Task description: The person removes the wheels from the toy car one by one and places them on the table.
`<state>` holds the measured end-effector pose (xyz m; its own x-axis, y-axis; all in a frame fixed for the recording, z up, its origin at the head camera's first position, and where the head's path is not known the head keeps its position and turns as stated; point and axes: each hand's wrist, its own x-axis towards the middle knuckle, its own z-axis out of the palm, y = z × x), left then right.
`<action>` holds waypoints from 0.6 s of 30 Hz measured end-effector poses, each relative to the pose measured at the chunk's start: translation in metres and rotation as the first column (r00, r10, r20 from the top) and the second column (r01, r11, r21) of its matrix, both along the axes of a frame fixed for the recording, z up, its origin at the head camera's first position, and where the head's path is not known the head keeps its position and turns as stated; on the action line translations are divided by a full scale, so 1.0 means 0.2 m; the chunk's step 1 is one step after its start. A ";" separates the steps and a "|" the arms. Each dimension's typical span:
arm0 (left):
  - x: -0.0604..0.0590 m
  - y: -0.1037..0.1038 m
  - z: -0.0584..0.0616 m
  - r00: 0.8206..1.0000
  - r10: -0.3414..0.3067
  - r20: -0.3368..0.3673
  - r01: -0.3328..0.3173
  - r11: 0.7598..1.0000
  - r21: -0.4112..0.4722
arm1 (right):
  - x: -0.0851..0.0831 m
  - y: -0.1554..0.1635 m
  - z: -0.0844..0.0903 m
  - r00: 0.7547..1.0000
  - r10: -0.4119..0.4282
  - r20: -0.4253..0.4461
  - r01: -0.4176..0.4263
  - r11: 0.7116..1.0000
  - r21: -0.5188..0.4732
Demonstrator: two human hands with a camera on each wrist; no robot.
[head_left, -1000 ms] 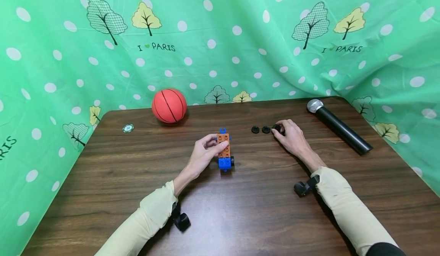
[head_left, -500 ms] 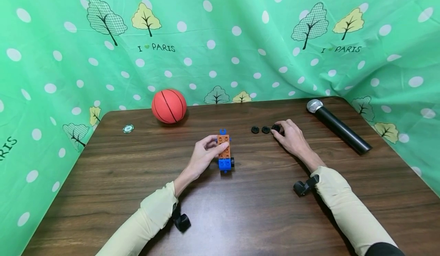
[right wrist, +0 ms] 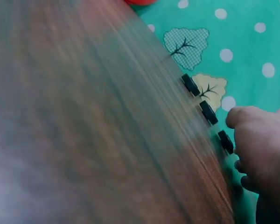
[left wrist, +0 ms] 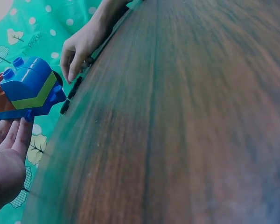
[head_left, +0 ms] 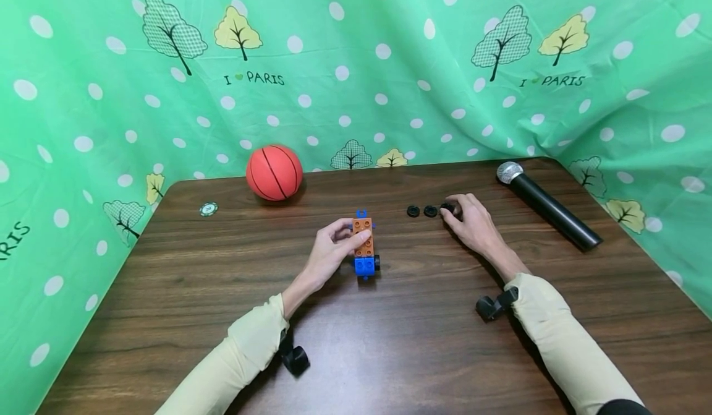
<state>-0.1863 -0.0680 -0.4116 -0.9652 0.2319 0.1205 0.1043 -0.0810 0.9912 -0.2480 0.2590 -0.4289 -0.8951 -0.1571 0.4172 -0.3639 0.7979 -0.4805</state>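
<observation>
Before a green tree-print cloth (head_left: pixel 317 56), a red ball (head_left: pixel 274 172) and a patterned chip (head_left: pixel 208 209) sit toward the left of a dark wood table (head_left: pixel 222 279), a microphone (head_left: pixel 547 205) lies at right, and two black wheels (head_left: pixel 413 211) rest between the hands. The left hand (head_left: pixel 329 248) pinches an orange-and-blue block car (head_left: pixel 364 251) near the middle, thumb on top and fingers beneath, while the right hand (head_left: pixel 470 222) curls thumb and fingers round a third wheel (right wrist: pixel 225 142), partly covering it.
</observation>
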 end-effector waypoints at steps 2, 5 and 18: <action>0.00 0.00 0.00 1.000 -0.003 -0.005 0.003 1.000 0.004 | 0.02 -0.01 0.01 1.000 0.010 -0.026 -0.011 1.000 -0.014; -0.01 0.01 0.00 1.000 -0.006 -0.011 0.006 1.000 0.006 | 0.05 -0.04 0.03 0.997 0.040 -0.059 -0.042 0.998 -0.036; -0.01 0.03 0.02 1.000 -0.001 -0.010 0.001 1.000 0.020 | 0.30 -0.37 0.12 0.946 0.312 0.090 -0.288 0.934 -0.214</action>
<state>-0.1892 -0.0612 -0.4072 -0.9636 0.2307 0.1351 0.1144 -0.1006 0.9883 -0.1887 0.1841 -0.4047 -0.8642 -0.3527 0.3588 -0.5015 0.5467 -0.6706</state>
